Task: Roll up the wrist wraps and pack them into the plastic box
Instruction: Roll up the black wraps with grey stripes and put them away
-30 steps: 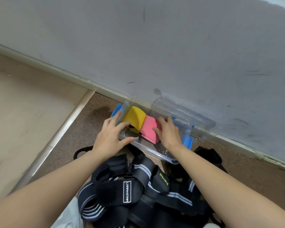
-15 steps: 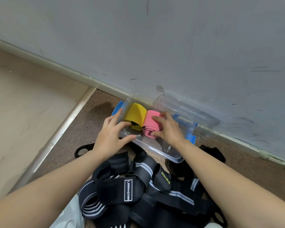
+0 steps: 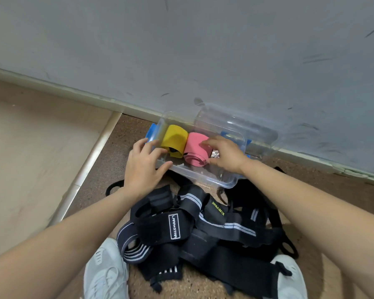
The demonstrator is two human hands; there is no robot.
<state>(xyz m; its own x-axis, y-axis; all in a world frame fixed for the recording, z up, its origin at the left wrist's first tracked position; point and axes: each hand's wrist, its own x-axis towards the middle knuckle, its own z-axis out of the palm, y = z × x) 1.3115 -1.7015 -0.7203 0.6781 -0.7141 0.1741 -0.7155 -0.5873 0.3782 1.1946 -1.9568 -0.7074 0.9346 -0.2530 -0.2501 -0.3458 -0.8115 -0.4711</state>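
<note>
— How do the arms lie?

— Both bare forearms reach in from the lower corners and meet at the box. The left hand grips the left end of the plastic box, with its fingers curved over the rim and its thumb along the near wall. The right hand is down inside the box. Its fingers are laid over the pink roll and its thumb is at the roll's near end, so it pinches the roll.

— And the room around them?

— A grey scuffed wall fills the upper half, with a pale skirting at its foot. Below is a brown speckled floor, and a metal strip divides it from a lighter floor on the left.

— Where are the wraps?

— A tangled pile of black wrist wraps lies unrolled on the brown floor, just in front of the box and between two white shoes. The box stands near the wall, and its clear lid is behind it (I cannot tell whether the lid leans on the wall). Inside, a yellow roll sits at the left end, touching the pink roll beside it.
</note>
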